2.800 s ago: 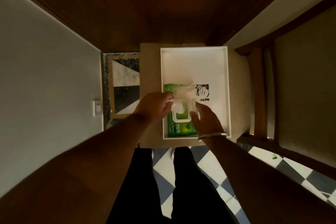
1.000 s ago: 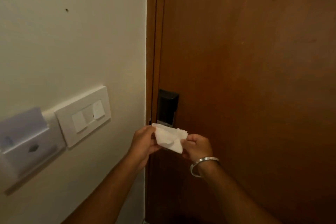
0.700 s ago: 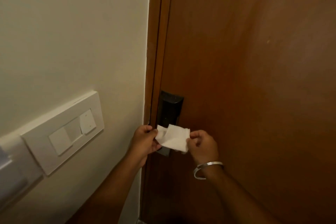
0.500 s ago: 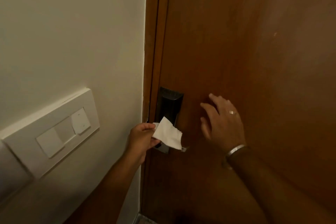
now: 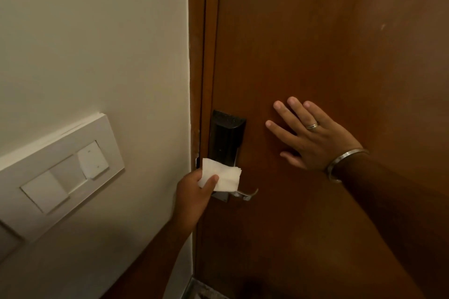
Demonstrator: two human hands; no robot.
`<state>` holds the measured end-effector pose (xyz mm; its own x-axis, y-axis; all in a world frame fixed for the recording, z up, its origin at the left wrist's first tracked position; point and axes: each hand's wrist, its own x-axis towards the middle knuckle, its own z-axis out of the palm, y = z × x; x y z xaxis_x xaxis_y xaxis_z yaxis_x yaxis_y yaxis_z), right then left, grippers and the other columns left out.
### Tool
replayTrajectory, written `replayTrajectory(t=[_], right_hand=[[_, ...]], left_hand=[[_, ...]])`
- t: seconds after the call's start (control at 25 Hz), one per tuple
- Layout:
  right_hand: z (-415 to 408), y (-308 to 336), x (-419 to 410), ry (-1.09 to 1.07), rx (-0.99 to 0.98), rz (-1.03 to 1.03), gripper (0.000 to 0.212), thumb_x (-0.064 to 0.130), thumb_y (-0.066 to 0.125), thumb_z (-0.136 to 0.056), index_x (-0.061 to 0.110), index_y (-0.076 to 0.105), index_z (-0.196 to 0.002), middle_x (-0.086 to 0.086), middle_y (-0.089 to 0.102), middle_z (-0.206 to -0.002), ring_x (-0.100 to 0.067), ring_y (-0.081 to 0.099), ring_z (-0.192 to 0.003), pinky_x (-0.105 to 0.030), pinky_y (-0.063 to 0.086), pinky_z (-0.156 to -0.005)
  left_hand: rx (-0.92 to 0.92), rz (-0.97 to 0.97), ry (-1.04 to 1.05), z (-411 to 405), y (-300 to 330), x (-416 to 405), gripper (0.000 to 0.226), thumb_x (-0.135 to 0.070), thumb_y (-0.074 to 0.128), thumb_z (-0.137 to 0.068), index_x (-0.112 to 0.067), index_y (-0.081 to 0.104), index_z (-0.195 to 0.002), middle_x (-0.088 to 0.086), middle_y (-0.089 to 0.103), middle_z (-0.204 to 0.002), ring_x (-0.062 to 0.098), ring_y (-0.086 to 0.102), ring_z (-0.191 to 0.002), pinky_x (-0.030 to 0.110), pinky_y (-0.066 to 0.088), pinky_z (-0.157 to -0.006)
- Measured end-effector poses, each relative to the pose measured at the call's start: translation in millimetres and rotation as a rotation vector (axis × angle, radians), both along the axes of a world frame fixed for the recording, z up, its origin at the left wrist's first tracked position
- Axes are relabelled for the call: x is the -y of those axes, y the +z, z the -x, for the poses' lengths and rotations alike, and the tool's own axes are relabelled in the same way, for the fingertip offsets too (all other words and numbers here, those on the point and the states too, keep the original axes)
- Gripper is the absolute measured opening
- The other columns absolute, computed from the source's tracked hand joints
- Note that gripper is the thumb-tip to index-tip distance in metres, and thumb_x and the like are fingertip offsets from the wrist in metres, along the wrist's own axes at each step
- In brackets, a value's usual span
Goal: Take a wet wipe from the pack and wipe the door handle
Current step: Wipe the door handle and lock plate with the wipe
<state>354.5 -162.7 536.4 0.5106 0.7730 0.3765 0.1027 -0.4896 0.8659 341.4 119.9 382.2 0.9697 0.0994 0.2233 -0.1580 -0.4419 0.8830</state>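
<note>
A folded white wet wipe (image 5: 224, 177) is pinched in my left hand (image 5: 194, 193) and lies over the base of the silver door handle (image 5: 247, 194), whose free end sticks out to the right. Above it is the black lock plate (image 5: 226, 138) on the brown wooden door (image 5: 328, 43). My right hand (image 5: 313, 136) rests flat on the door to the right of the lock, fingers spread, holding nothing. The wipe pack is out of view.
A cream wall (image 5: 97, 43) fills the left side, with a white switch panel (image 5: 60, 167) low on it. The brown door frame (image 5: 201, 56) runs between wall and door. A bit of floor (image 5: 204, 291) shows at the bottom.
I went from pulling the wipe at the tray to standing at the door. My right hand let go of the wipe and pressed flat on the door. My left hand brought the wipe onto the handle.
</note>
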Motion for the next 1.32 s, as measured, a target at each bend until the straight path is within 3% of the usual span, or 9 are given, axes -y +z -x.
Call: replayTrajectory(t=[0.08, 0.2, 0.28, 0.4, 0.6, 0.72, 0.96, 1.16, 1.32], right_hand=[[-2.1, -1.7, 1.1, 0.005, 0.004, 0.011, 0.082, 0.065, 0.03, -0.093, 0.016, 0.026, -0.158, -0.025, 0.012, -0.164, -0.043, 0.014, -0.15, -0.05, 0.001, -0.124], [-4.7, -1.7, 3.0, 0.005, 0.008, 0.02, 0.084, 0.066, 0.027, -0.093, 0.015, 0.023, -0.159, -0.026, 0.01, -0.164, -0.044, 0.013, -0.15, -0.051, -0.001, -0.123], [-6.4, -2.8, 2.6, 0.016, 0.004, 0.024, 0.084, 0.066, 0.026, -0.093, 0.014, 0.021, -0.159, -0.026, 0.007, -0.164, -0.044, 0.012, -0.151, -0.051, -0.001, -0.124], [-8.1, -3.6, 3.9, 0.03, 0.006, 0.023, 0.085, 0.067, 0.026, -0.093, 0.013, 0.02, -0.16, -0.026, 0.006, -0.164, -0.044, 0.011, -0.151, -0.051, 0.001, -0.124], [-9.3, -3.1, 1.7, 0.054, 0.009, 0.021, 0.085, 0.066, 0.028, -0.092, 0.013, 0.023, -0.159, -0.026, 0.012, -0.164, -0.045, 0.013, -0.15, -0.052, 0.007, -0.123], [-8.0, -0.9, 2.2, 0.047, 0.03, 0.032, 0.085, 0.066, 0.028, -0.092, 0.013, 0.023, -0.159, -0.026, 0.013, -0.163, -0.045, 0.014, -0.15, -0.052, 0.007, -0.123], [-7.5, -1.8, 1.8, 0.039, 0.04, 0.042, 0.085, 0.066, 0.027, -0.093, 0.013, 0.023, -0.159, -0.026, 0.014, -0.163, -0.045, 0.015, -0.15, -0.052, 0.006, -0.123], [-5.8, -1.6, 1.2, 0.017, 0.05, 0.061, 0.084, 0.066, 0.024, -0.093, 0.014, 0.023, -0.159, -0.026, 0.014, -0.163, -0.045, 0.016, -0.15, -0.052, 0.006, -0.123], [-5.3, -0.6, 0.5, 0.022, 0.051, 0.053, 0.085, 0.067, 0.027, -0.092, 0.014, 0.023, -0.159, -0.026, 0.015, -0.163, -0.045, 0.017, -0.15, -0.052, 0.005, -0.123]], left_hand=[[0.05, -0.075, 0.104, -1.2, 0.1, 1.2, 0.044, -0.039, 0.067, -0.085, -0.012, 0.058, -0.118, 0.007, 0.059, -0.114, 0.018, 0.056, -0.102, 0.028, 0.054, -0.076], [0.292, -0.396, 0.338, -2.3, -0.3, -2.0, 0.048, -0.042, 0.074, -0.073, -0.018, 0.056, -0.111, 0.006, 0.054, -0.114, 0.02, 0.05, -0.102, 0.031, 0.043, -0.08], [0.407, -0.51, 0.154, -1.2, -2.2, 0.6, 0.036, -0.025, 0.072, -0.081, -0.015, 0.06, -0.113, 0.012, 0.06, -0.114, 0.027, 0.056, -0.103, 0.036, 0.045, -0.083], [0.45, -0.608, -0.183, 2.9, -8.2, 1.4, 0.042, 0.002, 0.07, -0.082, 0.0, 0.058, -0.122, 0.024, 0.059, -0.126, 0.04, 0.056, -0.115, 0.053, 0.049, -0.091], [0.756, -0.818, -0.496, 0.5, 6.7, 13.5, 0.048, -0.007, 0.093, -0.053, -0.002, 0.072, -0.096, 0.017, 0.073, -0.097, 0.031, 0.07, -0.09, 0.049, 0.058, -0.074], [0.716, -0.796, -0.64, 6.3, 7.1, 30.9, 0.042, -0.007, 0.089, -0.062, -0.001, 0.069, -0.098, 0.017, 0.073, -0.093, 0.031, 0.07, -0.084, 0.047, 0.058, -0.073], [0.8, -0.861, -0.45, -6.5, 8.4, -8.4, 0.045, -0.002, 0.093, -0.05, 0.003, 0.072, -0.09, 0.021, 0.073, -0.09, 0.033, 0.071, -0.084, 0.05, 0.058, -0.07], [0.695, -0.792, -0.486, 19.8, -8.8, 55.7, 0.048, -0.014, 0.095, -0.05, 0.002, 0.071, -0.088, 0.017, 0.074, -0.08, 0.029, 0.072, -0.07, 0.043, 0.06, -0.063], [0.69, -0.884, -0.481, 10.3, 2.9, 29.0, 0.046, -0.014, 0.093, -0.056, -0.001, 0.072, -0.095, 0.017, 0.074, -0.087, 0.03, 0.072, -0.078, 0.045, 0.059, -0.07]])
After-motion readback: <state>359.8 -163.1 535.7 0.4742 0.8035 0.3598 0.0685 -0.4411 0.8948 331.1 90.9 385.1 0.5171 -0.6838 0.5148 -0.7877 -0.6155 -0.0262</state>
